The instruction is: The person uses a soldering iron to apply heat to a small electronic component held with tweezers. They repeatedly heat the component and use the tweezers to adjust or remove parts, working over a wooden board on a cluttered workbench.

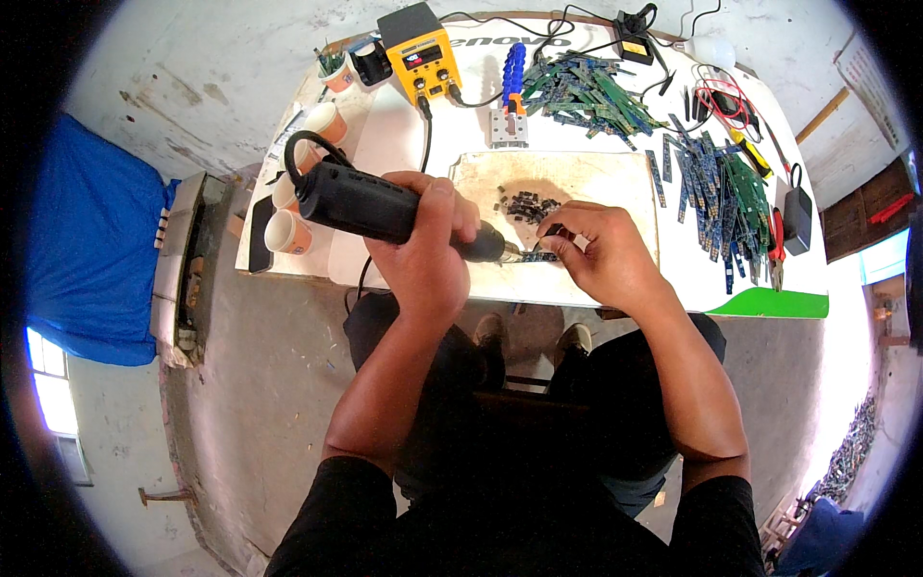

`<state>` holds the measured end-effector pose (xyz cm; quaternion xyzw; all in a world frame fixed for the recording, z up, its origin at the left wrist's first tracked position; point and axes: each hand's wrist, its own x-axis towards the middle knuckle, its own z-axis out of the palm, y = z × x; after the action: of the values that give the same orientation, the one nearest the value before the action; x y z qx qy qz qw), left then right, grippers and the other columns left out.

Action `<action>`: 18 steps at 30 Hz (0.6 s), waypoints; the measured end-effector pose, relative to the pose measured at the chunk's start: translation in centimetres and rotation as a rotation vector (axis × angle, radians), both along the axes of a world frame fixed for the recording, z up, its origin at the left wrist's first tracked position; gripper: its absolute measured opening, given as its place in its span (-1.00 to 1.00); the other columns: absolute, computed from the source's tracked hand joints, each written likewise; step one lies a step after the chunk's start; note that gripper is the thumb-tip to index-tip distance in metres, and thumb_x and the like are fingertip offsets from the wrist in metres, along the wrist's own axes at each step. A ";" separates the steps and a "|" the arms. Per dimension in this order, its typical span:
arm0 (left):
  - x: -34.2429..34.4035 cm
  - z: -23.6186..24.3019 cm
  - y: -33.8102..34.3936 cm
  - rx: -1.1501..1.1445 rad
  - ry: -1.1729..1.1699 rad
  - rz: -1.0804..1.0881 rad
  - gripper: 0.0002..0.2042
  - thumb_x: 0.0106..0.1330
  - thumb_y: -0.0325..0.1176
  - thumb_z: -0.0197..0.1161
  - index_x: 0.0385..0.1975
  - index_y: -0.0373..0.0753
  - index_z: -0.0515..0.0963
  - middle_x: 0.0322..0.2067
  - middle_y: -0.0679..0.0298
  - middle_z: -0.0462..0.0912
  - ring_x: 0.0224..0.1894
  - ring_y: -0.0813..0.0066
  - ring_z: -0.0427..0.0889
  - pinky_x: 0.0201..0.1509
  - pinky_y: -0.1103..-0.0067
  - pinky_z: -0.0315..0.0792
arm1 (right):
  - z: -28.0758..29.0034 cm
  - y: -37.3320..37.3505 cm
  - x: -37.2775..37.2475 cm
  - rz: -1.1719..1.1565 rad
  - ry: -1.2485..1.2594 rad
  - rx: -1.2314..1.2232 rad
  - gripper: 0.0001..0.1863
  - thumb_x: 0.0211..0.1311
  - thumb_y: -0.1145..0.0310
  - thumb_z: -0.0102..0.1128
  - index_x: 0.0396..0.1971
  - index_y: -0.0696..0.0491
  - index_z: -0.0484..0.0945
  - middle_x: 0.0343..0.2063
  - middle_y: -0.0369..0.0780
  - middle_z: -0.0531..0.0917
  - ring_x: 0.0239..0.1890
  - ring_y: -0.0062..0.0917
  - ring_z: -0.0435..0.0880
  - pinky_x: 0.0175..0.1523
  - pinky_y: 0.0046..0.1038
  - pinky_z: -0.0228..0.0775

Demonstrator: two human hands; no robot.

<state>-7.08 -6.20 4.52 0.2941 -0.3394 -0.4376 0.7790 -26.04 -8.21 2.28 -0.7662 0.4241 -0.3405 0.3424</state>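
My left hand is wrapped round the black handle of a hot air gun. Its metal nozzle points right, at a narrow circuit board strip near the front edge of a worn, stained board. Pinched in my right hand are dark, slim tweezers, their tips down by the strip and largely hidden by my fingers. Just behind both hands lies a loose pile of small black chips on the stained board.
A yellow soldering station stands at back left, with paper cups along the left edge. Circuit board strips pile up at the back and right. Red-handled pliers lie at the right edge, near a blue flexible hose farther back.
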 end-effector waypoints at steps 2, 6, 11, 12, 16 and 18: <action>-0.1 0.0 -0.1 0.007 0.021 0.003 -0.89 0.34 -0.59 0.15 -0.24 -0.28 0.39 -0.59 0.31 0.43 -0.62 0.56 0.40 -0.47 0.53 0.38 | -0.3 -0.1 0.0 -0.004 -0.010 -0.019 -0.87 0.08 0.63 0.27 -0.33 0.18 0.63 -0.42 -0.06 0.66 -0.47 -0.23 0.66 -0.33 -0.35 0.49; 0.0 -0.2 -0.1 -0.008 -0.009 -0.006 -0.88 0.34 -0.59 0.16 -0.23 -0.28 0.38 -0.59 0.31 0.43 -0.61 0.57 0.41 -0.46 0.53 0.38 | -0.1 0.0 0.0 -0.004 -0.005 0.004 -0.87 0.08 0.63 0.27 -0.33 0.19 0.64 -0.41 -0.06 0.66 -0.47 -0.23 0.66 -0.32 -0.36 0.50; -0.1 -0.1 -0.1 -0.010 -0.001 -0.020 -0.88 0.34 -0.58 0.16 -0.23 -0.27 0.38 -0.59 0.32 0.43 -0.61 0.57 0.41 -0.46 0.54 0.37 | -0.4 -0.1 0.0 -0.001 -0.035 -0.012 -0.87 0.08 0.63 0.27 -0.33 0.18 0.64 -0.41 -0.06 0.66 -0.46 -0.23 0.66 -0.31 -0.36 0.51; -0.1 -0.1 -0.1 -0.010 -0.001 -0.017 -0.89 0.34 -0.58 0.16 -0.23 -0.27 0.38 -0.59 0.32 0.43 -0.61 0.57 0.41 -0.46 0.53 0.38 | -0.3 -0.1 0.0 -0.003 -0.027 -0.002 -0.87 0.08 0.63 0.27 -0.33 0.18 0.64 -0.41 -0.05 0.66 -0.46 -0.23 0.66 -0.31 -0.36 0.50; 0.0 0.0 0.0 0.010 0.005 0.009 -0.89 0.34 -0.59 0.16 -0.24 -0.27 0.39 -0.59 0.31 0.44 -0.61 0.57 0.41 -0.46 0.52 0.39 | -0.1 -0.1 0.0 0.004 0.008 -0.012 -0.87 0.14 0.62 0.29 -0.29 0.18 0.65 -0.39 -0.11 0.68 -0.45 -0.43 0.64 -0.42 -0.46 0.45; 0.0 0.0 -0.1 0.016 0.007 0.017 -0.89 0.33 -0.59 0.16 -0.24 -0.27 0.39 -0.59 0.31 0.44 -0.61 0.56 0.41 -0.46 0.52 0.39 | -0.1 -0.2 -0.1 -0.007 0.005 -0.049 -0.87 0.15 0.61 0.29 -0.29 0.18 0.65 -0.40 -0.10 0.68 -0.44 -0.43 0.64 -0.42 -0.47 0.44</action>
<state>-7.11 -6.28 4.52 0.3014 -0.3305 -0.4345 0.7817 -26.14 -8.42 2.16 -0.7738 0.4190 -0.3499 0.3214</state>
